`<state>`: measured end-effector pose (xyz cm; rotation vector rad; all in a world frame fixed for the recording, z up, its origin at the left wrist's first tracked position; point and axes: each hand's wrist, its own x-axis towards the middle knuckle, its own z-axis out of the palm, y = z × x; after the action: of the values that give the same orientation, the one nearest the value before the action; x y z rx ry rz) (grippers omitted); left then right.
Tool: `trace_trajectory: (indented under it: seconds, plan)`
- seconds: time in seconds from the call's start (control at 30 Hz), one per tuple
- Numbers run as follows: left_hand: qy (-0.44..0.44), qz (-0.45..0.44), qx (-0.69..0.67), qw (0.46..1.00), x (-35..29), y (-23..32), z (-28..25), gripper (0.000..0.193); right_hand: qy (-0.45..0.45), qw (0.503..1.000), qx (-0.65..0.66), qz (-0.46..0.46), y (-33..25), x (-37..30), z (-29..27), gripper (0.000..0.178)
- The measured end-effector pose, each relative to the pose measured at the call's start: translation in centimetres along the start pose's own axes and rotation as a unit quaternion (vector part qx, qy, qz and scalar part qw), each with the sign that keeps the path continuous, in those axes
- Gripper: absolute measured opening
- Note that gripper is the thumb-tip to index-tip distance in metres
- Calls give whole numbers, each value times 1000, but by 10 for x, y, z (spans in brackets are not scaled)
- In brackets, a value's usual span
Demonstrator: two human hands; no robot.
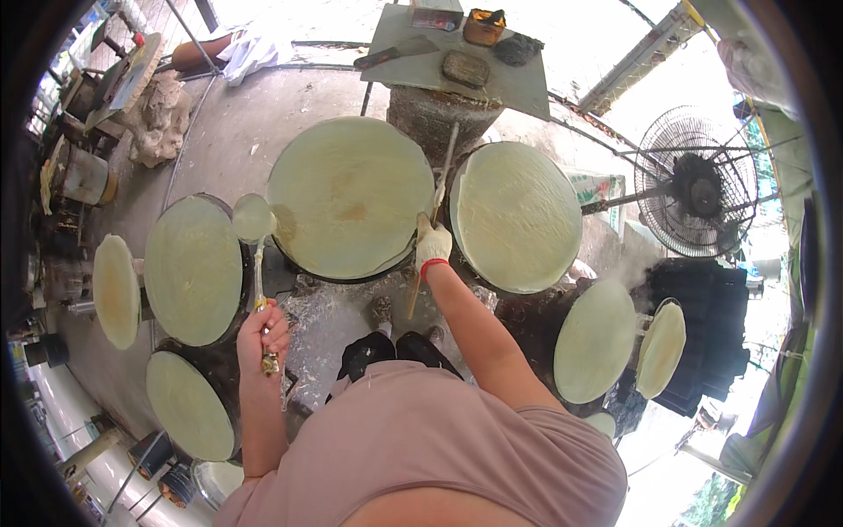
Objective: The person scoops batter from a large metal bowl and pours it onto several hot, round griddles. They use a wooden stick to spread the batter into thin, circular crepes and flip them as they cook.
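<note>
My left hand (pixel 266 332) is bare and closed around the handle of a ladle (pixel 253 219). The ladle's round head, coated in pale green batter, sits between the left and middle griddles. My right hand (pixel 433 244), in a white glove with a red cuff, grips a long thin stick (pixel 449 164); its upper part is smeared pale. That hand is at the right edge of a large round pale green pancake (pixel 347 189) on the middle griddle. Close on its right lies another pancake (pixel 516 218), its edge folded in places. A third pancake (pixel 193 270) is left of the ladle.
More pancakes lie at lower left (pixel 190 406), far left (pixel 116 292) and right (pixel 594 341). Behind the middle griddle, a board (pixel 518 88) holds a broad blade (pixel 399 53), a sponge-like block (pixel 465 69) and a tin (pixel 485 27). A large fan (pixel 698 184) stands at right; steam rises near it.
</note>
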<state>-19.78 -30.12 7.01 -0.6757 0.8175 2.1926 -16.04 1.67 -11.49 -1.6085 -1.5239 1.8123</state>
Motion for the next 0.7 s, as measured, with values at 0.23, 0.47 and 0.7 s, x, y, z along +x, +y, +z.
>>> trace_trajectory:
  seconds: [0.23, 0.47, 0.7]
  plan:
    - [-18, 19, -45, 999, -6, 20, -1, 14, 46, 988, -146, -19, -50, 4, 17, 43]
    - [-17, 34, -71, 997, -14, 23, -1, 15, -56, 990, 130, -5, -66, -5, 23, 30]
    - [-6, 42, -71, 997, -18, 32, -7, 14, -67, 980, 189, -4, -108, -54, 21, 28]
